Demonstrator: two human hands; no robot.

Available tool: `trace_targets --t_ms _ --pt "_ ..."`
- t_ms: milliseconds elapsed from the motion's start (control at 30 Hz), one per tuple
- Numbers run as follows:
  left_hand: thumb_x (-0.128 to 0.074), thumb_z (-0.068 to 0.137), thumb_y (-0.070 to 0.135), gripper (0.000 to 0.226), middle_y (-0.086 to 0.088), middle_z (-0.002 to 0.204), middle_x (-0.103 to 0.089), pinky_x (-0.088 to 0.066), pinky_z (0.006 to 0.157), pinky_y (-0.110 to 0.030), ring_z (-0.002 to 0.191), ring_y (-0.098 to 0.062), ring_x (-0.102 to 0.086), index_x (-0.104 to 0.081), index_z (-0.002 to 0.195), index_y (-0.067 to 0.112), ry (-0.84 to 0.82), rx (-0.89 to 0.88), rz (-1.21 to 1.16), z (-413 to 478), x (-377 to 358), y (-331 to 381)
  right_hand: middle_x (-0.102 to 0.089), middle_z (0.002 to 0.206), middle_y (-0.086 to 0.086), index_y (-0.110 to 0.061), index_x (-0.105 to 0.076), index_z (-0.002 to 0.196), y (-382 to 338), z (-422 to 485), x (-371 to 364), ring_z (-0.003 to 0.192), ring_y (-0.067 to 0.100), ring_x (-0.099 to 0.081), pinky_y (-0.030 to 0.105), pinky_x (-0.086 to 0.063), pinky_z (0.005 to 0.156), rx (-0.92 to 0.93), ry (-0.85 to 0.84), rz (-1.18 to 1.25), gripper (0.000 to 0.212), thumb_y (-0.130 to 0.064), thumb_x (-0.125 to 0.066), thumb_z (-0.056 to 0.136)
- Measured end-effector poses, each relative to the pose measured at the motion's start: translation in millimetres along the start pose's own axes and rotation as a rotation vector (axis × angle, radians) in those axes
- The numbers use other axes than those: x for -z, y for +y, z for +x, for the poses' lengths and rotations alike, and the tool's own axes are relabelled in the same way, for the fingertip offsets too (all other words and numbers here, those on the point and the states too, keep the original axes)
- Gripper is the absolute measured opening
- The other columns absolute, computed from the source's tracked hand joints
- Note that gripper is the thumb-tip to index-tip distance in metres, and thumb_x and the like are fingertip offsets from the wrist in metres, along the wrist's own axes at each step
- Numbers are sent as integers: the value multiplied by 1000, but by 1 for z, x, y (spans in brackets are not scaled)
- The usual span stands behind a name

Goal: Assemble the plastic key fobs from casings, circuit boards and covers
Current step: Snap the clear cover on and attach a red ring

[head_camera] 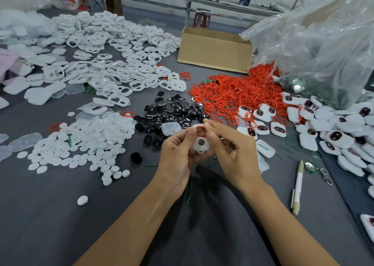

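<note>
Behind the white casing (200, 144), heaps of black discs (172, 112) and red rings (232, 91).

The white casing (204, 144) shows only in part: the left hand (178, 156) and the right hand (234, 150) cover much of its rim in their grip. A finished fob (367, 224) is cut off at the right edge. Dark green pieces (288, 82) inside the clear bag (315, 49) blur behind the plastic. The cardboard box (214, 51) hides its inside.
</note>
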State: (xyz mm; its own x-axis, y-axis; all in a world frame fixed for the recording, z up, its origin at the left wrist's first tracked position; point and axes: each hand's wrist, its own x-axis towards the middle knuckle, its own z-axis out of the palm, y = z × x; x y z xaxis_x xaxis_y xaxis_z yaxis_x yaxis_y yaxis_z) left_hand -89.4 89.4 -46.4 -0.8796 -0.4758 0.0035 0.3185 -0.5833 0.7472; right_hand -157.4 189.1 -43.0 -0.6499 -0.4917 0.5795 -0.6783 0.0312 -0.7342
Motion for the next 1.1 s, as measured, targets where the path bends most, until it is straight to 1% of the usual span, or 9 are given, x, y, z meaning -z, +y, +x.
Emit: trace_targets --t_ms 100,167,233,300,433,633,833,967,1100 --pt "-56 85 21 24 -8 86 -74 -59 65 -31 80 -16 -71 -70 92 4 -57 -37 43 0 1 1 -74 98 -6 -17 -74 89 -5 3 2 94 5 -68 12 -49 77 -191 77 314 17 -3 -66 85" --pt "-58 82 22 25 -10 89 -73 -60 68 -35 82 -19 -71 -71 95 4 -95 -48 80 -1 2 1 -75 94 4 -8 -75 85 -4 5 4 93 14 -70 20 -50 78 -302 109 463 12 0 -70 77" --pt "-58 83 21 27 -11 91 -73 -60 71 -38 84 -21 -70 -70 99 4 -122 -49 106 -2 2 0 -75 90 11 -7 -73 90 -1 5 7 83 20 -70 30 -50 71 -416 102 589 20 -11 -72 71" --pt "-57 85 20 28 -13 95 -72 -60 74 -39 87 -23 -70 -68 103 3 -136 -50 139 -1 1 1 -74 87 11 -7 -68 104 1 5 10 76 18 -69 27 -51 63 -484 42 666 34 -17 -70 71" --pt "-56 86 20 31 -17 101 -70 -59 78 -40 94 -25 -67 -67 108 1 -141 -79 236 -1 1 1 -73 91 10 -4 -66 110 2 5 13 82 20 -68 30 -55 72 -481 -138 746 33 -16 -61 80" --pt "-50 96 6 20 -13 96 -71 -59 71 -32 86 -20 -70 -68 105 0 -125 -121 286 -3 -1 -1 -74 82 6 -6 -68 101 -3 4 12 73 14 -67 25 -51 61 -434 -68 587 18 -5 -57 86" --pt "-56 93 15 20 -16 96 -71 -59 69 -32 85 -18 -69 -71 102 6 -76 -124 245 -3 -2 -3 -74 78 -1 -6 -68 101 -9 4 5 69 3 -66 12 -47 56 -382 -25 504 21 3 -51 93" --pt "-58 89 17 21 -11 95 -70 -60 73 -32 85 -15 -68 -70 103 8 -82 -83 207 -1 -3 -4 -73 93 -2 -8 -70 102 -9 4 5 79 6 -68 16 -50 68 -263 114 257 21 3 -62 87" --pt "-54 95 8 20 -4 91 -68 -61 74 -35 77 -4 -63 -70 108 8 -73 -93 271 -1 -4 -5 -71 89 -14 -16 -72 89 -7 0 1 83 4 -68 18 -52 76 -33 228 6 22 4 -68 80"
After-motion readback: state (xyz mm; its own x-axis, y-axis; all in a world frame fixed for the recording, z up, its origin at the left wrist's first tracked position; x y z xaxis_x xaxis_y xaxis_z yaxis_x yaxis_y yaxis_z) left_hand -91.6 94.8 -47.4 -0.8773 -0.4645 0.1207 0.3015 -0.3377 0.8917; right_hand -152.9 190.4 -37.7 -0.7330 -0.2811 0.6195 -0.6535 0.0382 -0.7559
